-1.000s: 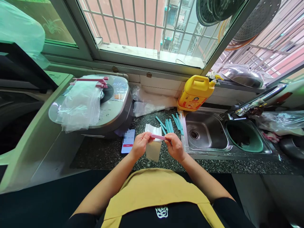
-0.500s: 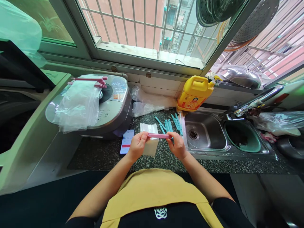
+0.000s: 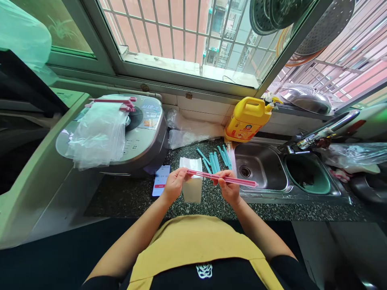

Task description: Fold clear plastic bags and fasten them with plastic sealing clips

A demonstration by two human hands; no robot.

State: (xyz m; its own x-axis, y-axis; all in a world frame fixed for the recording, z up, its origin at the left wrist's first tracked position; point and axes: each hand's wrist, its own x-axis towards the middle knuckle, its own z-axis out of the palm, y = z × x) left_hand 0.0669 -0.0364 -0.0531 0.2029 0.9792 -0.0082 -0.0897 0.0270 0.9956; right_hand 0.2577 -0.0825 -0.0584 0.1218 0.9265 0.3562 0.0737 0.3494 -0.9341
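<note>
My left hand (image 3: 175, 184) pinches the left end of a pink bag sealing clip (image 3: 203, 174), a long thin strip held nearly level above the counter. My right hand (image 3: 229, 187) grips the clip farther along, and its right part sticks out past that hand toward the sink. Behind and below the strip is a small clear plastic bag (image 3: 192, 191) with a whitish upper part; I cannot tell whether the clip touches it. Several teal sealing clips (image 3: 214, 162) lie on the counter just beyond my right hand.
A phone (image 3: 161, 181) lies left of my left hand. Plastic bags with pink clips (image 3: 98, 135) rest on a rice cooker (image 3: 145, 141). A yellow jug (image 3: 248, 121) stands behind the sink (image 3: 261, 167), with a green basin (image 3: 308, 173) at the right. Dark speckled counter (image 3: 127, 197) runs along the front.
The pink clip now reaches well past my right hand to the right; before, only a short length showed between my hands. My right hand has moved slightly right and turned.
</note>
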